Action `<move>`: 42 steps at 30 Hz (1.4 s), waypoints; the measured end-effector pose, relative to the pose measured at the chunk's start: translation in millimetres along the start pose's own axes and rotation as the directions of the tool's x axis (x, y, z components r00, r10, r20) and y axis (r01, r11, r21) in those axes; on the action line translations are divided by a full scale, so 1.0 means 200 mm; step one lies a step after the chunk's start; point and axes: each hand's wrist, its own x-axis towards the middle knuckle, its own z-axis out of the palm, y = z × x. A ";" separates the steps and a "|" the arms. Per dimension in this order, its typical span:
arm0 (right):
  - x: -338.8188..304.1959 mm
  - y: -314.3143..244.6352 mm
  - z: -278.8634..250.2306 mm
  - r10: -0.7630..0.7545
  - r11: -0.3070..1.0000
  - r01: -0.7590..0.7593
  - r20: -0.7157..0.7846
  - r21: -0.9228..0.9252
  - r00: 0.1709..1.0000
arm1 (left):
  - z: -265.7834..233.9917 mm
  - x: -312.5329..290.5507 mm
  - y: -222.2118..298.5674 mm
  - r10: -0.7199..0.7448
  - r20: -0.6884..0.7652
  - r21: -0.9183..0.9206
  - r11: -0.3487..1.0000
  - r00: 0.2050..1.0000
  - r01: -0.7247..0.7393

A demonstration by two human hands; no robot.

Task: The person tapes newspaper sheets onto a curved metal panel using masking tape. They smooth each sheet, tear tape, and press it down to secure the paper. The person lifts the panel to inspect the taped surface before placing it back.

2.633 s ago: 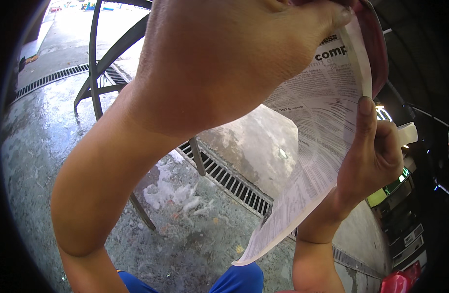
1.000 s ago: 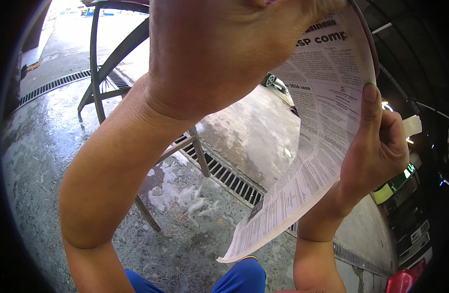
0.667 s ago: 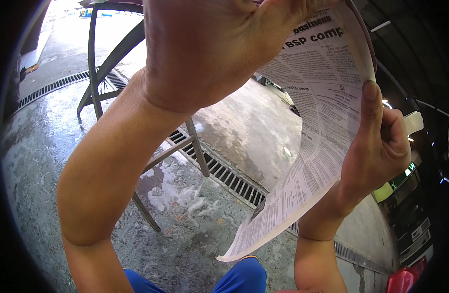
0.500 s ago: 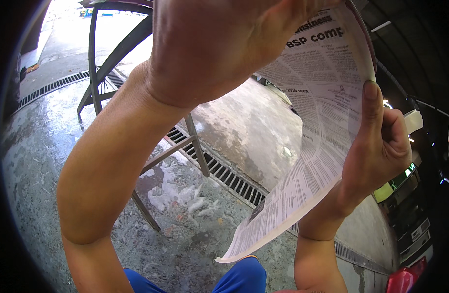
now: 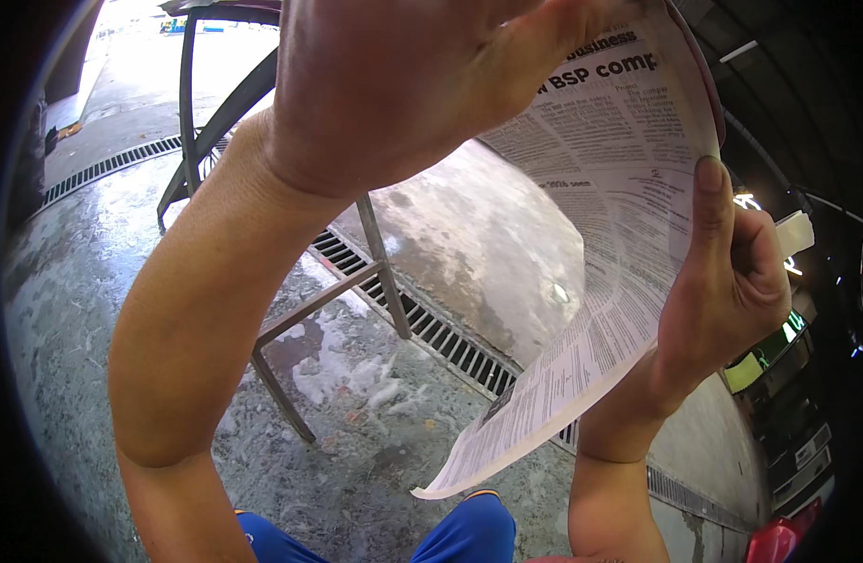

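Observation:
A printed newspaper [image 5: 610,272] hangs curved in front of me, its lower corner drooping over my knee. My right hand [image 5: 722,272] grips its right edge, thumb against the page and the other fingers curled behind. Close up at the top, my left hand [image 5: 403,94] reaches across to the paper's upper part and appears to pinch it there. Its fingertips run past the upper edge of the view. A small pale folded piece [image 5: 794,233] sticks out beyond my right hand; whether it belongs to the newspaper I cannot tell.
Beyond my left arm stands a metal-legged frame [image 5: 380,272], perhaps a chair or table. A drain grate [image 5: 459,347] crosses the worn concrete floor [image 5: 356,488]. My knees in blue [image 5: 473,530] are below. A shiny red object [image 5: 774,544] sits at the lower right.
My left hand and forearm have shifted slightly left, baring a little more of the headline. My right hand keeps its hold; the background has moved slightly with the head.

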 end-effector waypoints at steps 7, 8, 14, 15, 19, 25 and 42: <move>0.01 -0.02 -0.02 -0.009 0.998 0.010 0.029 -0.055 1.000 | -0.01 0.01 -0.02 0.032 -0.015 0.004 0.999 0.999 -0.032; 0.01 -0.02 -0.02 -0.014 0.998 0.016 0.028 -0.060 1.000 | 0.00 0.02 -0.03 0.033 -0.017 0.003 0.999 0.999 -0.033; -0.01 -0.03 -0.03 0.017 0.997 -0.015 0.023 -0.078 1.000 | -0.01 0.04 -0.01 0.032 -0.026 -0.007 0.999 0.999 -0.033; -0.01 -0.04 -0.03 0.022 0.996 -0.020 0.026 -0.083 0.999 | -0.04 0.04 0.01 0.029 0.027 0.035 0.999 0.999 -0.030; -0.02 -0.04 -0.04 -0.013 0.995 0.017 0.048 -0.097 0.999 | -0.02 0.06 0.00 0.097 -0.003 0.052 0.994 0.995 -0.097; -0.01 -0.02 -0.03 -0.077 0.993 0.081 0.051 -0.084 0.996 | 0.01 0.05 -0.03 0.087 -0.023 0.005 0.996 0.996 -0.087; -0.01 -0.01 -0.02 -0.060 0.997 0.062 0.036 -0.054 0.998 | 0.09 0.01 -0.11 0.097 -0.205 -0.190 0.972 0.974 -0.137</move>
